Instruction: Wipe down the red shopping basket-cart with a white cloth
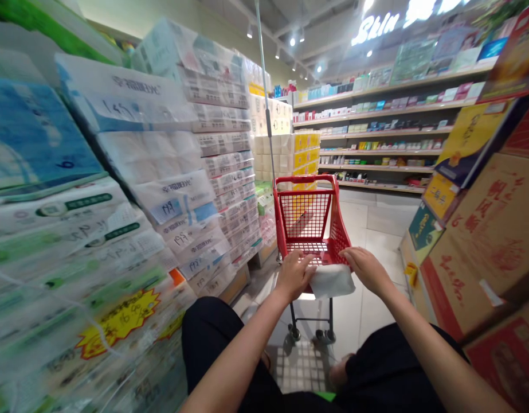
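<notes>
A plain white, soft-looking package (333,281) lies between my two hands, at the near end of a small red shopping cart (338,215). My left hand (295,274) grips its left end, fingers pointing forward over the cart's near edge. At its right end, the bent fingers of my right hand (366,267) hold the upper corner. The white package covers part of the cart's near rim and handle. Inside the basket, the red grid floor shows behind my left fingertips. My dark-trousered knees are on either side below.
Tall stacks of wrapped tissue packs (221,120) line the left, with a yellow price sign (120,324). Cardboard cartons (492,229) are piled on the right. Beyond the cart are yellow packs (306,155) and shelves of small goods (376,120). A thin pole (264,74) rises beside the cart.
</notes>
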Demonstrator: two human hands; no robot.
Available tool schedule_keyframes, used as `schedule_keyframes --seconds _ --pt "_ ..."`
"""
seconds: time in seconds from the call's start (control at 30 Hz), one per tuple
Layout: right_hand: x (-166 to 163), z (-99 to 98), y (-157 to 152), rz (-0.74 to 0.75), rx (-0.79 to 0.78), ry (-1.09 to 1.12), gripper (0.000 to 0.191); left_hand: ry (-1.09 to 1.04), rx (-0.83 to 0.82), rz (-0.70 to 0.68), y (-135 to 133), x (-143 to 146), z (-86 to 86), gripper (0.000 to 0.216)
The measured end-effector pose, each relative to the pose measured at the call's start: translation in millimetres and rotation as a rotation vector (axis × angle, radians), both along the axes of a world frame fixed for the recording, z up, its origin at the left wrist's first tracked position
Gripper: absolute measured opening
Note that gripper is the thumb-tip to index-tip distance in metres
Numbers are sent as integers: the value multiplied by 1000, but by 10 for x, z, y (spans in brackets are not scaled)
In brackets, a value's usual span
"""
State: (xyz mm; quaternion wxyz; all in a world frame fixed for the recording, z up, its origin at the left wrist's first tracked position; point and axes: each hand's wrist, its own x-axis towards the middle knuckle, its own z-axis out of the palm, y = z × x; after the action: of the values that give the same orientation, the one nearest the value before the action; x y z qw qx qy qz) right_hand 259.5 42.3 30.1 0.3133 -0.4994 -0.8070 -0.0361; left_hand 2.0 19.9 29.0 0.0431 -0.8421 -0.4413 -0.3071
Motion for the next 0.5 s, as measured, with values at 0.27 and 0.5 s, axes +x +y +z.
schedule_keyframes --seconds 0.27,0.5 --pt "-189 -234 -55 -29 -37 69 46 233 -2 -70 49 595 -141 29" --pt "-151 -213 -96 -93 3 -19 43 302 77 -126 116 -100 -187 22"
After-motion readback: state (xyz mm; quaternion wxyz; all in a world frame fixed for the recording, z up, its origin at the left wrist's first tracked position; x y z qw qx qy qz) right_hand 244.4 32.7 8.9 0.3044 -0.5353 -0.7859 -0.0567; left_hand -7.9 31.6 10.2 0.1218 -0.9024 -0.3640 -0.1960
